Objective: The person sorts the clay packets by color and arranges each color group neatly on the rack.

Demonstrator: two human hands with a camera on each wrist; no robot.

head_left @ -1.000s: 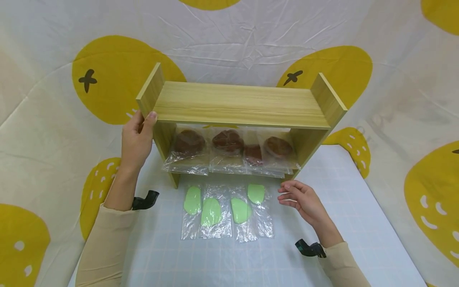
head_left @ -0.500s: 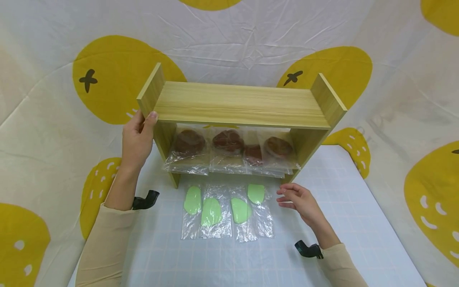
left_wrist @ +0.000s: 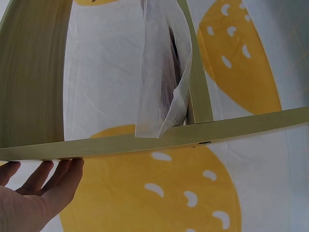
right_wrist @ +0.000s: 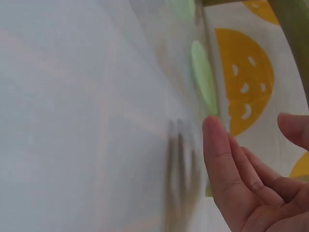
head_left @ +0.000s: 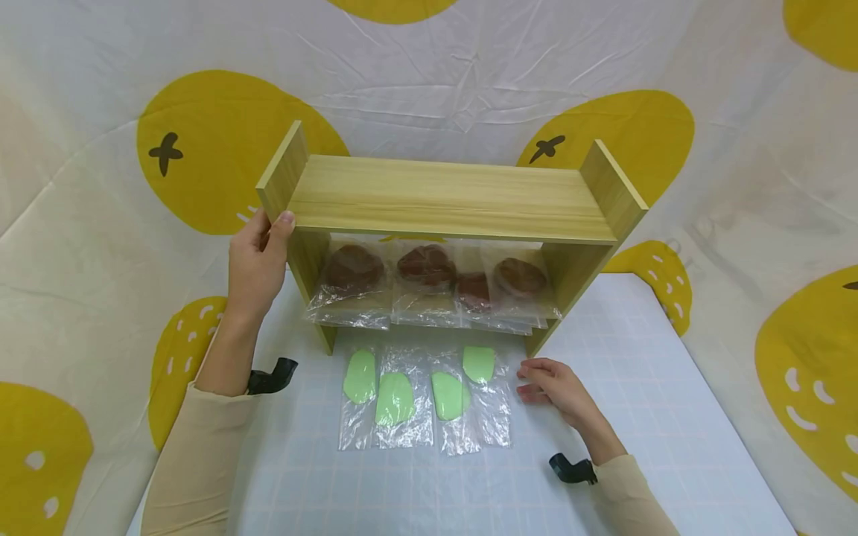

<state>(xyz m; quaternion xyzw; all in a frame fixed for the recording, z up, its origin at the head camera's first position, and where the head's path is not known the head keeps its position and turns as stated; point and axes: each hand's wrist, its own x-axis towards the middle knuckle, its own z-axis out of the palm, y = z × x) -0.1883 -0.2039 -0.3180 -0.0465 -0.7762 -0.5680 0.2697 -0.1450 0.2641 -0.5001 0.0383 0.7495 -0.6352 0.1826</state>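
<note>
Head view: left hand (head_left: 257,264) grips wooden shelf (head_left: 442,195)
Right hand (head_left: 559,388): fingers relaxed, holding nothing
Overhanging plastic bags (head_left: 354,269): might slide off if wooden shelf tilts

- Shelf (head_left: 449,193) before me: wood-look boards, grained, smooth, faintly satin
- Bags (head_left: 405,438) I face: clear plastic film, glossy, crinkled
- Green pieces (head_left: 395,398): smooth through the film
- Backdrop (head_left: 462,67): creased cloth, soft sheen
- My sleeves (head_left: 197,454): matt cloth
- My wrist fittings (head_left: 271,377): smooth, plastic-looking, glossy
</note>
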